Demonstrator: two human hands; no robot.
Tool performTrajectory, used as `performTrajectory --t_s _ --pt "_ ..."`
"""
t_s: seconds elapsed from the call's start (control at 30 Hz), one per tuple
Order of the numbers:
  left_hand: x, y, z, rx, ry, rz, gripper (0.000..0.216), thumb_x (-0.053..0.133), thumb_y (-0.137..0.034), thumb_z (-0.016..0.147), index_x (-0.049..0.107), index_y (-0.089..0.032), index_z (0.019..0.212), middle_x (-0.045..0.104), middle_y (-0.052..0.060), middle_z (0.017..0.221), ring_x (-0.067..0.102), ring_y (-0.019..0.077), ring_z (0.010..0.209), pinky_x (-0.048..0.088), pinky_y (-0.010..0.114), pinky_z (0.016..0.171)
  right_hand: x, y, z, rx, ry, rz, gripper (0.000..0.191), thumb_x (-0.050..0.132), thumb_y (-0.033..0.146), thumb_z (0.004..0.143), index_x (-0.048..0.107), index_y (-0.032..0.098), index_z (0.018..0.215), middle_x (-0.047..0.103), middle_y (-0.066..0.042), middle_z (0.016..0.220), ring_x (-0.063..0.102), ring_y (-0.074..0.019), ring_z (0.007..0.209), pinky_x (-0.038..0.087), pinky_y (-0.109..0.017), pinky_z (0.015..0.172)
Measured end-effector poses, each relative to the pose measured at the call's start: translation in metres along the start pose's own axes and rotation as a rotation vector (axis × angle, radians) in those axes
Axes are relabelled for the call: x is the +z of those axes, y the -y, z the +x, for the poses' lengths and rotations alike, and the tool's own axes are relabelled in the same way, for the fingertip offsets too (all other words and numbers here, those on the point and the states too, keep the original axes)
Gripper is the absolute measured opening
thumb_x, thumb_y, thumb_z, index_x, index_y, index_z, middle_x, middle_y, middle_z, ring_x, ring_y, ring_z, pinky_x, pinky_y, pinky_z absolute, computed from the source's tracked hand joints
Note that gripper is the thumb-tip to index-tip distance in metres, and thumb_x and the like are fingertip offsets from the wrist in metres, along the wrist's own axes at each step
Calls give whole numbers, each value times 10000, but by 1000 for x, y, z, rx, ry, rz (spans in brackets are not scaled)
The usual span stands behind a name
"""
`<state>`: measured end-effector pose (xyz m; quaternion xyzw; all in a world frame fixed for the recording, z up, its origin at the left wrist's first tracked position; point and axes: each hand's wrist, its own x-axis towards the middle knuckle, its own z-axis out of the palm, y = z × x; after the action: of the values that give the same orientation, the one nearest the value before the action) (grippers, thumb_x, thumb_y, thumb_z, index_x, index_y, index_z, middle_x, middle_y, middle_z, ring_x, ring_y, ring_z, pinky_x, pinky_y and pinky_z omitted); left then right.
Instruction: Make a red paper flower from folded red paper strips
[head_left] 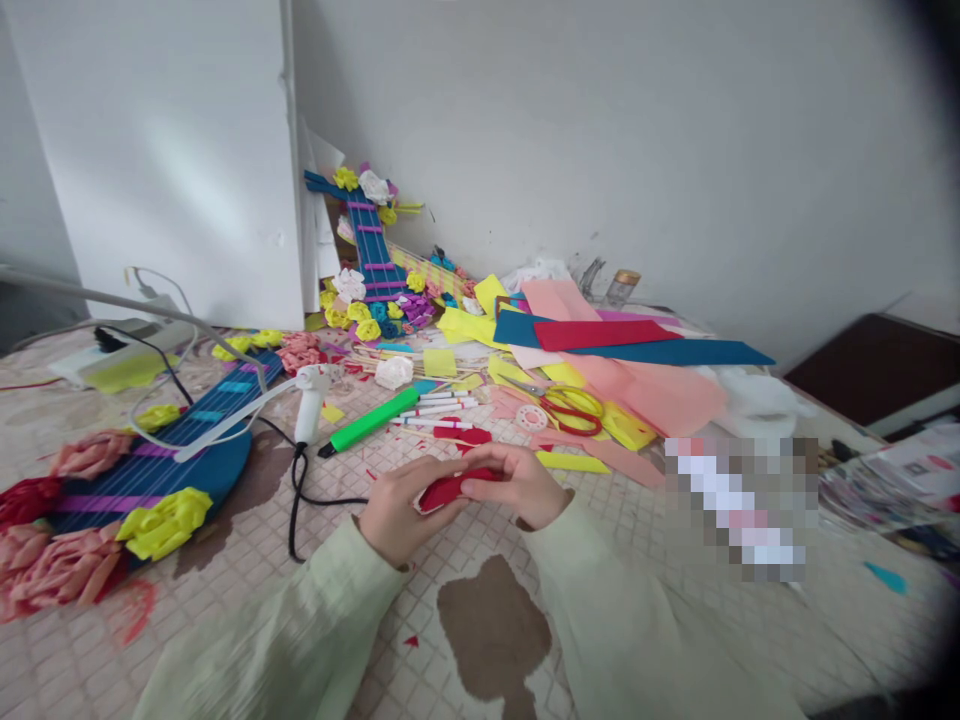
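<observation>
Between both hands is a folded piece of red crepe paper [459, 488], held just above the table. My left hand [401, 505] closes round its left end, and my right hand [517, 485] pinches its right end with thumb and fingers. Part of the paper is hidden by the fingers. Just beyond the hands lies another red paper piece [469, 436] beside several white markers [442, 405]. A green utility knife [375, 418] rests to the left of them. Scissors with yellow and red handles [574, 408] lie further back on the right.
A white glue gun [309, 405] with a black cord stands at left, near a blue paper guitar [202, 440] edged with paper flowers. Another decorated guitar [371, 245] leans at the back. Coloured paper strips [630, 345] pile up at back right. A power strip [124, 345] sits far left.
</observation>
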<state>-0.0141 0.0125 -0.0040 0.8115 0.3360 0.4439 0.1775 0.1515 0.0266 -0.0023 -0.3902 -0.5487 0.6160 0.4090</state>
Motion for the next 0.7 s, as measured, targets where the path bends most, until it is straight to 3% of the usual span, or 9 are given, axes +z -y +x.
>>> performTrajectory --t_s 0.33,0.5,0.7 --pt "0 -1 0 -8 10 -47 174 581 -170 704 627 -145 871 650 76 759 605 148 688 492 248 626 -1 0 -1 -15 22 -42 295 721 204 531 603 165 798 645 -21 760 599 -157 727 467 -288 680" --pt "0 -6 0 -133 43 -45 285 604 -219 679 586 -146 954 653 83 866 607 172 772 486 280 687 0 1 -2 -103 -34 -116 282 686 182 577 591 163 842 646 -38 802 599 -170 762 461 -306 718" --pt "2 -2 -3 -248 15 -36 183 556 -207 706 589 -131 869 649 62 786 588 150 684 473 254 623 4 1 -5 -257 -82 -245 250 632 155 631 586 167 877 638 -54 838 595 -183 804 463 -316 745"
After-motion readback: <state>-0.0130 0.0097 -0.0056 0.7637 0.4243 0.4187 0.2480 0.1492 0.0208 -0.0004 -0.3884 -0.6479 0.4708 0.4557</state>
